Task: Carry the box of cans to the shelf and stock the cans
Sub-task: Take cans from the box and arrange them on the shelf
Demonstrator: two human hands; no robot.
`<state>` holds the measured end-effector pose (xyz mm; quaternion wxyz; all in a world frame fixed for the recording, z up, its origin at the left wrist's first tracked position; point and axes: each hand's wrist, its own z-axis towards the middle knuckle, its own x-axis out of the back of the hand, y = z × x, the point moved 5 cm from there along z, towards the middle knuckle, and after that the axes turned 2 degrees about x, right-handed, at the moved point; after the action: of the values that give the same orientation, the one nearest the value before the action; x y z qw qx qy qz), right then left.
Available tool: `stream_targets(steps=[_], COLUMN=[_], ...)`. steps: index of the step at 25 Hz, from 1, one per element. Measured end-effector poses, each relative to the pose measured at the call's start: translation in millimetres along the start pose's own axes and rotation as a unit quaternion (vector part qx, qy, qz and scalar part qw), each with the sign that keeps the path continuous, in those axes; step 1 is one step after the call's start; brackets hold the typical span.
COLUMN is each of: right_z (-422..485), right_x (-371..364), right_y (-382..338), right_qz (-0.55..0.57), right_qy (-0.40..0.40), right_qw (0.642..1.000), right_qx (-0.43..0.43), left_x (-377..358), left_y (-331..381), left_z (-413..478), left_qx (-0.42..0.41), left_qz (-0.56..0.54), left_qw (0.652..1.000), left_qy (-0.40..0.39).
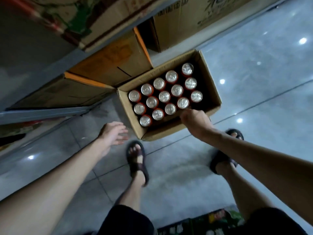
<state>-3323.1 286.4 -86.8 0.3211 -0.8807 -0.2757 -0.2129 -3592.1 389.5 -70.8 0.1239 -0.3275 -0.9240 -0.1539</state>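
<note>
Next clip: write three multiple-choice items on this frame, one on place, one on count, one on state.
1. Where is the box? A on the floor beside the shelf; B up on a rack; C held in both hands.
2. How many cans show in it? A 9; B 15; C 24.
3. The left hand is: A gripping a can; B open, empty; C pressing the box.
Answers: A, it rests on tiles; B, three rows of five tops; B, fingers spread, clear of the box.

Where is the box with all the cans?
In the head view, the box sits on the tiled floor mid-picture, beside the cartons on the low shelf to its left, with the right hand at its near rim.
</note>
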Motion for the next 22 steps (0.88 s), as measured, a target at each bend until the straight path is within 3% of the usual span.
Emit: stream_targets(steps=[4, 10, 17, 22], right_z=[9.0, 73.7, 130.6, 127.0], right_x=[-74.6, -122.7, -159.6, -157.5], right_y=[-28.2, -42.7, -42.3, -42.2], right_qz=[0.010, -0.109, -0.324, -0.305], right_qy=[-0.027, 0.101, 0.098, 0.129], right_qw=[0.999, 0.988, 0.940, 0.943], right_qx=[0.025, -0.026, -0.046, -0.036], left_x=[-1.7, -17.9, -31.2, -24.2], left_y=[-9.3, 1.4, 8.1, 3.0], left_z=[26.4, 95.6, 127.7, 132.4], left_qx=[0.020, -0.010, -0.052, -0.040], left_qz=[0.056, 0.130, 0.181, 0.195], left_qw=[0.998, 0.988, 0.981, 0.979], left_qy=[-0.019, -0.087, -0.039, -0.048])
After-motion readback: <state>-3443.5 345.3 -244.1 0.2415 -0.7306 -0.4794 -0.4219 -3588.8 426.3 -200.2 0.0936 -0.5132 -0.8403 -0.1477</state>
